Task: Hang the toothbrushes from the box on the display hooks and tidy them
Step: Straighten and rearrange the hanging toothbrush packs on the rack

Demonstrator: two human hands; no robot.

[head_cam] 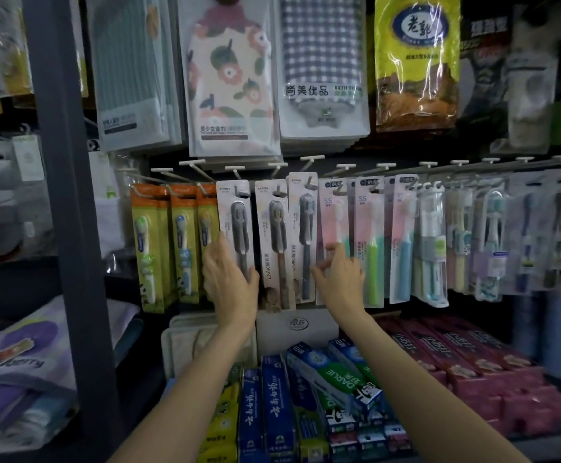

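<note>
A dark display rack (72, 195) fills the view, with bagged towels (232, 75) hanging along its top edge and a row of white display hooks (346, 167) across its middle. On those hooks hang carded toothbrushes: orange packs (148, 245) toward the rack's left upright, three white-carded grey toothbrush packs (272, 235) in the centre, pink and green packs (369, 242) just right of them, and clear blister packs (433, 248) running on toward the right edge, blurred there. Along the rack's bottom shelf, toothpaste cartons (275, 402) stand packed side by side, blue ones in the middle and red ones at the right; behind them sits a white box (297, 329), its contents hidden.

The left hand (229, 279) is spread flat, its straight fingers pressing against the leftmost grey pack's lower half. The right hand (339, 275) reaches to the seam between the third grey pack and the first pink one, fingertips (334, 250) curled in a pinch at a card edge; which card it grips I cannot tell.
</note>
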